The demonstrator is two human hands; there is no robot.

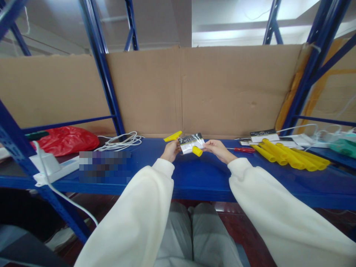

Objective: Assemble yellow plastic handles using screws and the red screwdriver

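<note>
Between my two hands is a small packet [191, 144] with a black and white printed label and a shiny clear surface. My left hand [171, 150] is closed on its left edge, and my right hand [217, 150] pinches its right edge. A flat yellow piece [172, 136] sticks out at the upper left, by my left fingers. The end of a yellow tube [197, 151] shows at the packet's lower right, near my right fingertips. Whether these two yellow parts join behind the packet I cannot tell.
Several yellow tubes [292, 155] lie on the blue shelf [200, 176] at right, beside a red-handled screwdriver [240, 150] and labelled cards [264, 135]. At left are a white cable [125, 140], a red plastic bag [66, 141] and a power strip [63, 168]. Cardboard [144, 92] stands behind.
</note>
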